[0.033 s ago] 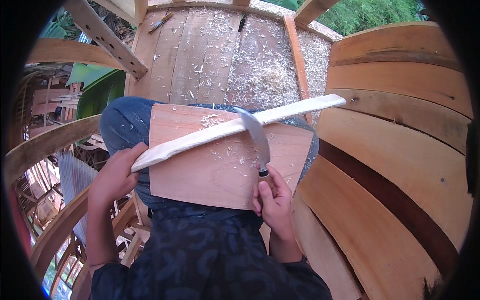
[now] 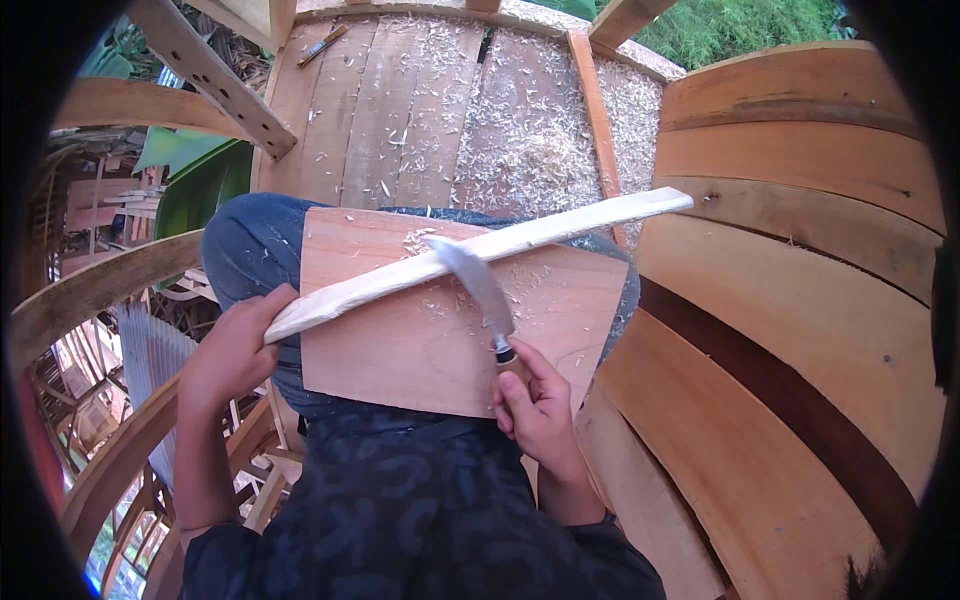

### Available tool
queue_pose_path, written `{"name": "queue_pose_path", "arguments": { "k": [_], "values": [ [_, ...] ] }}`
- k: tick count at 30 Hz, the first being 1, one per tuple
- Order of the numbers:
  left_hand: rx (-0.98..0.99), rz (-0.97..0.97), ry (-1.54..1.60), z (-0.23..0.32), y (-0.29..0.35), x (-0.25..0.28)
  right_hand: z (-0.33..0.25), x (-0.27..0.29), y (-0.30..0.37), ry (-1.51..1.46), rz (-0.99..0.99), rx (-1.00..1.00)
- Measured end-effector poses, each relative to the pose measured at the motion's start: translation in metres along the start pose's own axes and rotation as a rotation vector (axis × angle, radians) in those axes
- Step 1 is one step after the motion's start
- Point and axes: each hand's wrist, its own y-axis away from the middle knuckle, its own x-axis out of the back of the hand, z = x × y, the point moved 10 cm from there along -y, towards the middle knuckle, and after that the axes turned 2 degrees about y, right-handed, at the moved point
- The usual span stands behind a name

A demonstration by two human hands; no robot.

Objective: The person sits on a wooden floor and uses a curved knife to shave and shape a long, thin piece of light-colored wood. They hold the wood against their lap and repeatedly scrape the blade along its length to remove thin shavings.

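Observation:
My left hand is closed round the near left end of a long pale wooden stick. The stick slants up to the right across a flat wooden board lying on my lap. In my right hand is a knife with a curved blade and a short wooden handle. Its blade points up and left, its tip over the middle of the stick; whether the edge touches the wood I cannot tell. Small shavings lie on the board beside the stick.
Wood shavings cover the plank floor ahead. A slim tool lies at its far left. Wide planks form a wall on the right, with a dark gap between them. Curved wooden ribs and a perforated beam stand on the left.
My right hand and the knife have moved a little to the left, and the blade now leans further left along the stick. My left hand and the stick have barely shifted.

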Motion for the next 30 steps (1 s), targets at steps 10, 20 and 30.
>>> {"name": "queue_pose_path", "arguments": {
  "k": [10,20,30],
  "values": [
    [0.041,-0.073,0.027,-0.004,-0.003,-0.003,-0.012,0.030,-0.004,-0.097,0.208,0.119],
    [0.050,-0.092,0.049,-0.004,-0.005,-0.003,-0.011,0.055,-0.010,-0.159,0.228,0.045],
    [0.004,-0.088,0.054,-0.005,-0.007,-0.005,-0.008,0.026,-0.007,-0.120,0.191,0.047]
  ]
}}
